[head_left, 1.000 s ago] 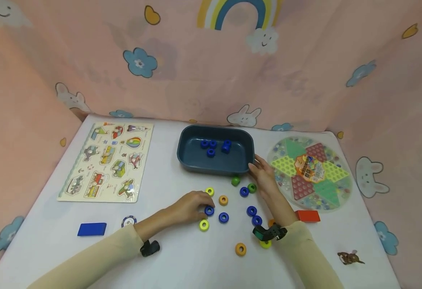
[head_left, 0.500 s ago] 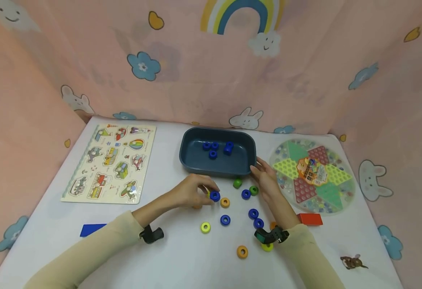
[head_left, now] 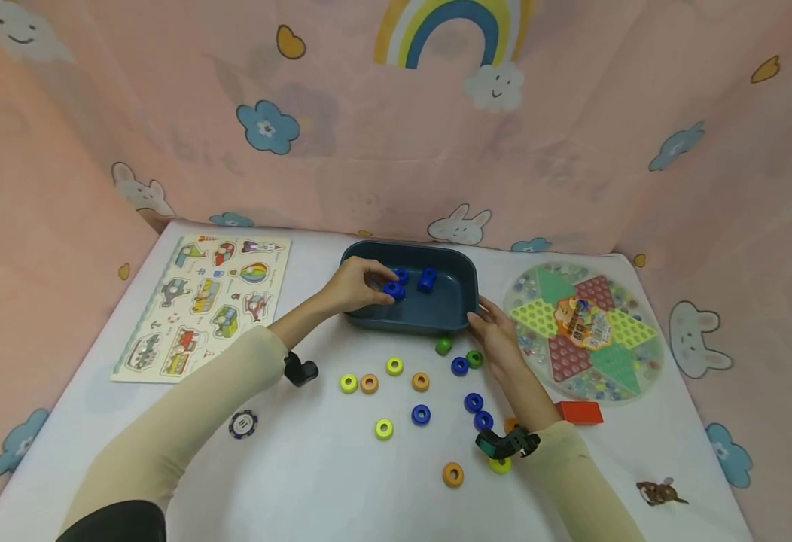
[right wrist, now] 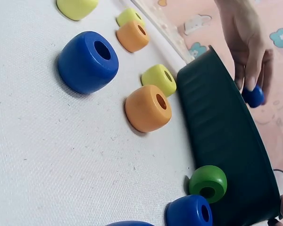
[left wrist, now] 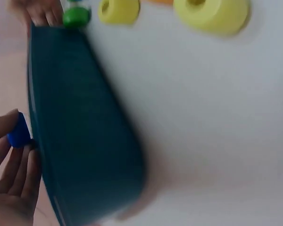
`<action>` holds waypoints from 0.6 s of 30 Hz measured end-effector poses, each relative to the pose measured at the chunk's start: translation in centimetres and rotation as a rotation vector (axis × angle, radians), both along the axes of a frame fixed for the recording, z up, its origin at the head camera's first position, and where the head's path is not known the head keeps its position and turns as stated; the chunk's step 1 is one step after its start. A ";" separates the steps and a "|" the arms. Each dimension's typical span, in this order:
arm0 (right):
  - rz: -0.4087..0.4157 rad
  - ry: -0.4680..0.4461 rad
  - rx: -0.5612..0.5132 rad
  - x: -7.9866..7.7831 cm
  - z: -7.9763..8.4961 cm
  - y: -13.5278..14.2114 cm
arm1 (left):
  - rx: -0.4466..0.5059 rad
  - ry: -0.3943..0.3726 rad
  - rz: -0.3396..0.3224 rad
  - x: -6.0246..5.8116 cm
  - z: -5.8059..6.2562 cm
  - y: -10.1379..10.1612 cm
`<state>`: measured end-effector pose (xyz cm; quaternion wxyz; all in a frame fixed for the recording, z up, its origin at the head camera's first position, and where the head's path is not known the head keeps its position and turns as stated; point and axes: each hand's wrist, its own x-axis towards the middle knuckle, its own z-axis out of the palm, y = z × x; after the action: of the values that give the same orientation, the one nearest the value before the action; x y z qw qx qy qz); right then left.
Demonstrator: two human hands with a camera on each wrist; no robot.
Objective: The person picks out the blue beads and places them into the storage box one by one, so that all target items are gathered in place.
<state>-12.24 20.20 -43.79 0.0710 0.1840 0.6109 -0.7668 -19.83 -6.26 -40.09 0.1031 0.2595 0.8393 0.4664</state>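
My left hand (head_left: 358, 286) is over the left part of a dark blue-green plastic tray (head_left: 406, 322), pinching a blue bead (right wrist: 253, 96) between thumb and fingertips. In the left wrist view that bead (left wrist: 20, 131) shows just beyond the tray's rim. Several other blue beads lie inside, such as the pair at the middle right (head_left: 427, 280); my fingers partly cover the left ones. My right hand (head_left: 499, 339) grips the tray's near right corner, thumb at the front and fingers along the side. Beside that corner a green bead (right wrist: 207, 184) touches or nearly touches the front wall.
Loose yellow, orange, blue and green beads lie in front of the tray, among them a blue one (head_left: 420, 415). A picture puzzle board (head_left: 199, 309) is at left, a round star game board (head_left: 582, 331) at right. A red block (head_left: 579, 412), poker chip (head_left: 243, 424) and small brown animal figure (head_left: 662, 492) lie nearer.
My left hand has picked up a blue bead from the table and carried it forward over the tray. The right hand has stayed at the tray's corner.
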 end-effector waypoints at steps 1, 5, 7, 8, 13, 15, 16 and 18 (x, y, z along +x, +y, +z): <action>0.000 -0.001 -0.001 0.0 0.0 0.0 | -0.019 0.002 0.017 -0.5 -0.1 0.1; -0.004 -0.001 -0.008 0.1 0.1 -0.1 | -0.098 0.009 0.074 -2.1 -0.5 0.6; -0.003 0.006 -0.010 0.1 0.1 -0.1 | -0.129 0.010 0.089 -2.7 -0.7 0.8; -0.002 0.008 -0.011 0.1 0.0 0.0 | -0.147 0.015 0.091 -2.9 -0.8 0.9; -0.006 0.011 -0.014 0.0 -0.1 -0.1 | -0.225 0.035 0.095 -3.5 -1.5 1.1; -0.008 0.014 -0.013 0.0 -0.1 -0.1 | -0.245 0.035 0.098 -3.6 -1.7 1.0; -0.010 0.014 -0.012 0.0 -0.1 -0.1 | -0.250 0.036 0.100 -3.6 -1.8 0.9; -0.006 0.015 -0.010 0.0 -0.1 0.0 | -0.246 0.047 0.103 -3.4 -1.7 0.8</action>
<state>-12.21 20.16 -43.85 0.0649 0.1798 0.6071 -0.7713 -23.27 -5.50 -41.79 0.0903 0.2124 0.9045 0.3586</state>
